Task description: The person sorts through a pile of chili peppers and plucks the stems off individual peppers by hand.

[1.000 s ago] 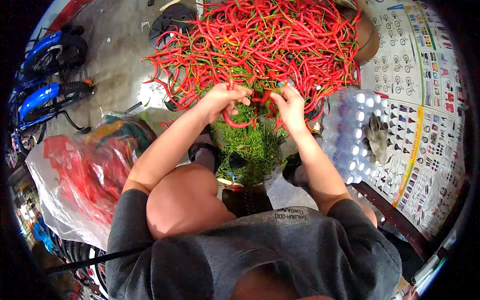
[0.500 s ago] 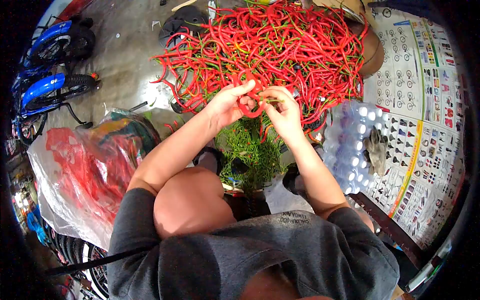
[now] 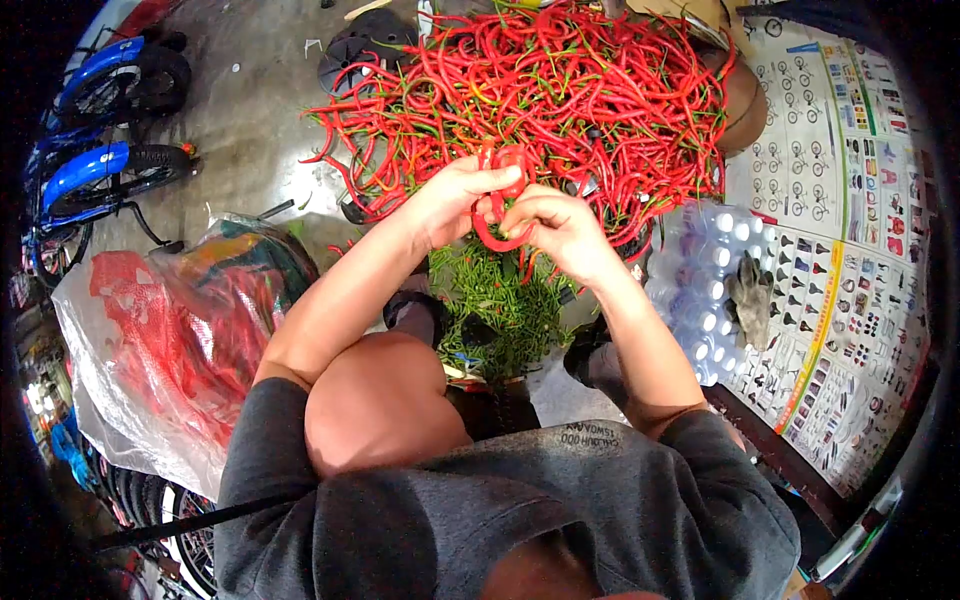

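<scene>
My left hand (image 3: 458,200) is closed around a few curled red chili peppers (image 3: 484,228), its thumb pressed over them. The fingers of my right hand (image 3: 556,228) are pinched at the tip of the lowest curved chili, right beside the left hand. Just beyond both hands spreads a large heap of red chilies (image 3: 600,110) with green stems. Beneath them, between my feet, lies a pile of green stems (image 3: 500,305) with a few red bits.
A clear bag with red contents (image 3: 190,320) is at left, near blue-fendered bikes (image 3: 115,180). To the right stand shrink-wrapped bottles (image 3: 705,280) with a grey glove (image 3: 752,300) on them, beside a printed poster sheet (image 3: 840,270). A black round base (image 3: 368,45) lies behind.
The green stem that showed at my right fingertips is no longer visible there. My right hand has shifted slightly down and left, and its fingers have curled in toward the chili.
</scene>
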`<state>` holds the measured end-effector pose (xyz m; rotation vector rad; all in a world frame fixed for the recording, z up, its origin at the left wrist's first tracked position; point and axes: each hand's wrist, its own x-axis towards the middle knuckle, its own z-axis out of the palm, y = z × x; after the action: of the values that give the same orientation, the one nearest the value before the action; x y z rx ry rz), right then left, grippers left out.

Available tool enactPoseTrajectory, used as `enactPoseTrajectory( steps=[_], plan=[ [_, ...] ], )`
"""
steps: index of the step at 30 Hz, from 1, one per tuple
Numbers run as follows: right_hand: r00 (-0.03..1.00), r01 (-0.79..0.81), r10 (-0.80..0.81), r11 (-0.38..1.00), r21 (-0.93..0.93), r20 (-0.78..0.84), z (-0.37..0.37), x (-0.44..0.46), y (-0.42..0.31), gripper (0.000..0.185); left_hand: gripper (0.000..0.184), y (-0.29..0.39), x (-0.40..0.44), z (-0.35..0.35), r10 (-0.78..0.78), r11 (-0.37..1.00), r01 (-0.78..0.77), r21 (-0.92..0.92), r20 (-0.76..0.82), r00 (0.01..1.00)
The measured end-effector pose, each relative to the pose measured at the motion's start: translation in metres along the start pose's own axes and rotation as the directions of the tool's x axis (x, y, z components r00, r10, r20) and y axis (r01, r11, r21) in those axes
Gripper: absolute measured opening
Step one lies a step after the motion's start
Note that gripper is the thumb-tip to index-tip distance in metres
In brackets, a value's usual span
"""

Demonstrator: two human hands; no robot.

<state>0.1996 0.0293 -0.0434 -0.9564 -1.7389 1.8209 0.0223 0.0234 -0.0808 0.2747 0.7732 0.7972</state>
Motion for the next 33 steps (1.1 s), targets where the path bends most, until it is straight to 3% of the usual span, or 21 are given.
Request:
enactPoseTrajectory(
  steps=[2, 4, 5, 8, 10, 12, 16, 18, 22, 26, 29, 31, 33],
  plan=[
    [0.996, 0.091, -0.091, 0.995, -0.032, 0.015, 0.002, -0.002, -0.003, 0.008, 0.021, -0.001, 0.000, -0.004, -0.008, 0.999, 0.007, -0.038, -0.010, 1.000],
    [0.968, -0.091, 0.138, 0.971, 0.219, -0.209, -0.003, -0.007, 0.007, 0.007, 0.022, 0.000, -0.002, -0.006, -0.029, 0.994, 0.026, -0.105, -0.027, 0.999],
    [0.938, -0.199, 0.281, 0.917, 0.347, -0.203, -0.008, -0.007, 0.009, 0.015, 0.021, 0.001, -0.004, -0.002, -0.024, 0.989, 0.015, -0.144, -0.067, 0.997],
    [0.881, -0.341, 0.419, 0.884, 0.318, -0.220, 0.000, -0.008, 0.005, 0.022, 0.022, 0.000, -0.005, 0.007, 0.053, 0.986, -0.071, -0.151, -0.121, 0.991],
    [0.949, -0.251, 0.270, 0.959, 0.128, -0.163, 0.005, -0.005, 0.015, 0.021, 0.022, -0.010, 0.002, -0.001, 0.100, 0.985, -0.104, -0.137, -0.032, 0.994],
    [0.946, -0.200, 0.224, 0.972, 0.122, -0.236, 0.009, -0.003, 0.021, 0.016, 0.023, -0.013, 0.004, -0.005, 0.154, 0.988, -0.152, -0.022, 0.071, 0.986],
    [0.918, -0.124, 0.137, 0.991, 0.057, -0.372, 0.016, -0.005, 0.031, 0.011, 0.023, -0.002, -0.005, 0.007, 0.069, 0.997, -0.069, -0.017, -0.007, 0.998],
    [0.933, 0.034, -0.119, 0.968, -0.247, -0.341, 0.013, -0.006, 0.032, 0.008, 0.023, -0.004, -0.004, 0.001, 0.015, 0.998, -0.015, -0.057, -0.007, 1.000],
    [0.929, 0.092, -0.203, 0.936, -0.340, -0.308, 0.012, -0.004, 0.025, 0.006, 0.021, -0.003, -0.004, -0.006, -0.095, 0.990, 0.092, -0.107, -0.022, 0.995],
    [0.911, 0.162, -0.297, 0.895, -0.416, -0.285, 0.015, -0.005, 0.028, 0.007, 0.018, -0.003, -0.005, -0.004, -0.113, 0.983, 0.100, -0.156, -0.076, 0.991],
    [0.878, 0.228, -0.387, 0.856, -0.463, -0.283, 0.017, -0.004, 0.032, 0.007, 0.016, -0.002, -0.005, -0.008, -0.132, 0.967, 0.140, -0.214, 0.053, 0.990],
    [0.858, 0.270, -0.438, 0.830, -0.489, -0.270, 0.018, -0.003, 0.031, 0.008, 0.016, -0.003, -0.005, -0.006, -0.222, 0.951, 0.199, -0.236, -0.072, 0.972],
    [0.842, 0.342, -0.512, 0.751, -0.565, -0.171, 0.017, 0.001, 0.026, 0.010, 0.016, -0.001, -0.007, -0.009, -0.255, 0.937, 0.231, -0.264, -0.060, 0.965]
  ],
)
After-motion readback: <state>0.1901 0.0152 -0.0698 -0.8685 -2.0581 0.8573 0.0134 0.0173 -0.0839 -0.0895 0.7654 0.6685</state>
